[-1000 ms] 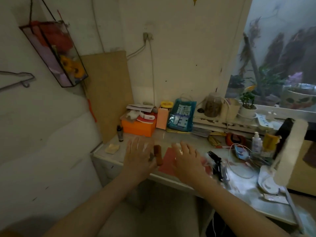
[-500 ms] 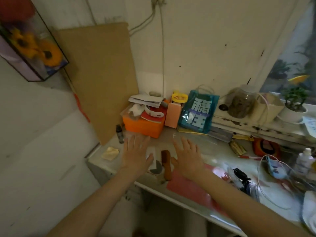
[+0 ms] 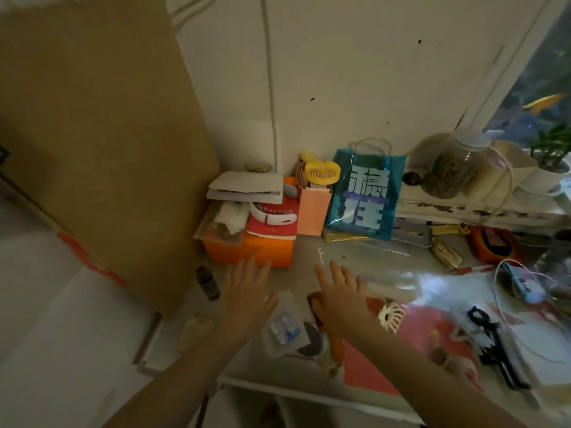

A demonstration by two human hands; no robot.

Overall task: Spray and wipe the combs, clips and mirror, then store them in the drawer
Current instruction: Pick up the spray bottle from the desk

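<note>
My left hand (image 3: 245,296) hovers flat over the desk with its fingers spread, holding nothing. My right hand (image 3: 340,299) is flat too, fingers straight, and lies over the top end of a brown wooden comb (image 3: 335,345). Part of the comb shows below the palm. A small round dark mirror (image 3: 310,345) lies between my hands, half under a clear packet (image 3: 282,325). A cream claw clip (image 3: 391,315) sits just right of my right hand on a red sheet (image 3: 370,366). A black clip (image 3: 491,338) lies further right.
An orange box (image 3: 250,250) piled with papers, a pink bag, a yellow fan and a blue bag (image 3: 364,200) stand against the wall. A small dark bottle (image 3: 208,282) stands left, by a cardboard sheet (image 3: 102,143). Cables and clutter fill the right side. The desk edge (image 3: 309,390) runs below.
The view has moved closer and tilted down to the desk. Both hands stay flat and spread; my right hand has shifted over the brown comb's top end.
</note>
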